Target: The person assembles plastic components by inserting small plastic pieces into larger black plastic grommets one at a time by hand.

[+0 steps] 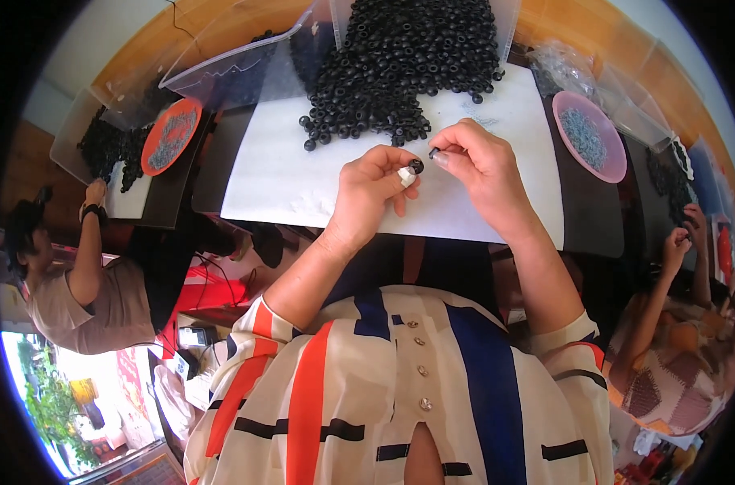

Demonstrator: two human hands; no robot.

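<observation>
My left hand pinches a small black rubber ring; my right hand fingers hold a tiny black piece just beside it

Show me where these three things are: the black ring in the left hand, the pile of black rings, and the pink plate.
black ring (416,166), head view, on the ring's face at the fingertips.
pile of black rings (408,65), head view, middle of the heap.
pink plate (612,166), head view, its bare lower rim.
</observation>
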